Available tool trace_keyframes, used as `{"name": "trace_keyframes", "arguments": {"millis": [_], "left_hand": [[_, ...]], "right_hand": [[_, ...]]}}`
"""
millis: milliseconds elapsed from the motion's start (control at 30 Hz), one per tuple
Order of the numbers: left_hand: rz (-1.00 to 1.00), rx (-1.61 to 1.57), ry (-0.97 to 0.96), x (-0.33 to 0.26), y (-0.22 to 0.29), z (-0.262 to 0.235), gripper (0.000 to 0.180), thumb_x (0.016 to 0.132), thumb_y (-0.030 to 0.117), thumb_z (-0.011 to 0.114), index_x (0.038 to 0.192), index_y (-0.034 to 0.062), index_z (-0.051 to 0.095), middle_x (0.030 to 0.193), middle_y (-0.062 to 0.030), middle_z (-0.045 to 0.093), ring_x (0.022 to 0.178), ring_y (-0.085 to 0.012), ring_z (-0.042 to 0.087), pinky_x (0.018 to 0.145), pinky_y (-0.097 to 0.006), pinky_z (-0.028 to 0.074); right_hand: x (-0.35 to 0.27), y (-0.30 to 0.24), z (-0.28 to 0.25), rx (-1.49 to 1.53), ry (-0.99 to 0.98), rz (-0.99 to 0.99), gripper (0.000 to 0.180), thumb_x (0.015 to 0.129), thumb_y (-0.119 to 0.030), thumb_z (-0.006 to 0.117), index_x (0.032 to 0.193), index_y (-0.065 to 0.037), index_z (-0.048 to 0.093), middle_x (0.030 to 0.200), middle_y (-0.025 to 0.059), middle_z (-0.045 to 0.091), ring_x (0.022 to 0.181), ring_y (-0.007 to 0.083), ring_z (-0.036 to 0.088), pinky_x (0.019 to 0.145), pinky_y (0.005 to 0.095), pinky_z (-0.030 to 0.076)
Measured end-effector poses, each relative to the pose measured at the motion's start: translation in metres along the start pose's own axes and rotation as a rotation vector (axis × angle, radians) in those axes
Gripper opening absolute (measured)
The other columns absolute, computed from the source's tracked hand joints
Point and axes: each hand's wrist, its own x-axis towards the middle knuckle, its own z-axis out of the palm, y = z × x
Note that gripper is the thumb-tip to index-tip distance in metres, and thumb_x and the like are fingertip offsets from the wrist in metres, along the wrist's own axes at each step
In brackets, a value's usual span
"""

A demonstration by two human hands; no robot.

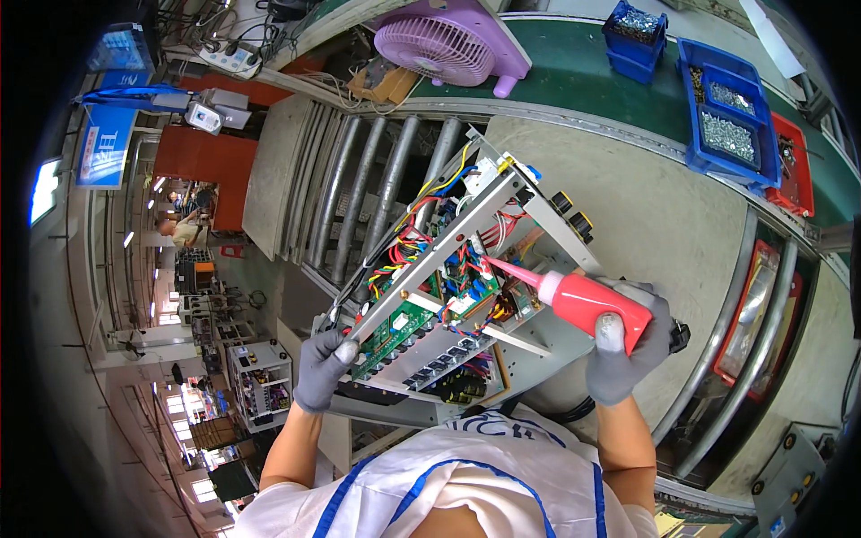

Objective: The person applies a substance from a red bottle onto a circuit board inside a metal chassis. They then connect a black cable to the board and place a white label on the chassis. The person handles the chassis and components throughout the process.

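In front of me stands an open metal chassis (421, 285), tilted, with green circuit boards (392, 328) and many coloured wires inside. My left hand (325, 368), in a grey glove, is closed on the near left corner of its frame. A red squeeze bottle (594, 309) with a long pink nozzle is in my gloved right hand (632, 345). The nozzle points left into the chassis, its tip beside the wires and a board. Whether the tip touches anything I cannot tell. Two dark round knobs (571, 217) stick out of the panel at the far right end.
Metal rollers (359, 193) run beyond the chassis on the left, and more rollers (758, 341) lie at right. A purple fan (439, 49) sits on the green bench at the back. Blue bins (731, 134) of screws and a red tray (791, 166) stand at the far right.
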Motion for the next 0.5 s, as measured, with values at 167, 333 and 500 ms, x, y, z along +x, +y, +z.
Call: {"name": "trace_keyframes", "arguments": {"millis": [167, 333, 500], "left_hand": [[0.015, -0.003, -0.001, 0.0, -0.001, 0.0, 0.03, 0.082, 0.031, 0.064, 0.074, 0.0023, 0.06, 0.066, 0.0013, 0.057, 0.059, -0.0042, 0.046, 0.053, -0.021, 0.035], [0.019, 0.009, 0.009, -0.001, 0.002, 0.002, 0.027, 0.081, 0.029, 0.064, 0.073, 0.0034, 0.059, 0.064, 0.0029, 0.054, 0.058, -0.0038, 0.043, 0.053, -0.022, 0.033], [0.004, -0.021, 0.01, 0.0, -0.002, 0.0, 0.025, 0.082, 0.026, 0.064, 0.072, 0.0038, 0.059, 0.064, 0.0034, 0.053, 0.059, -0.0037, 0.043, 0.053, -0.022, 0.033]], "right_hand": [[-0.002, 0.007, 0.002, 0.066, 0.061, 0.053, 0.044, 0.079, -0.032, 0.068, 0.099, 0.004, 0.052, 0.094, 0.015, 0.058, 0.088, 0.0211, 0.057, 0.08, 0.0326, 0.045], [0.0, 0.012, 0.013, -0.013, -0.054, -0.168, 0.035, 0.075, -0.013, 0.072, 0.099, 0.004, 0.054, 0.093, 0.0202, 0.062, 0.087, 0.0274, 0.059, 0.078, 0.0358, 0.046], [0.001, 0.011, 0.017, 0.036, -0.037, -0.116, 0.035, 0.073, -0.011, 0.073, 0.098, 0.005, 0.056, 0.092, 0.02, 0.061, 0.087, 0.0281, 0.059, 0.076, 0.0353, 0.047]]}}
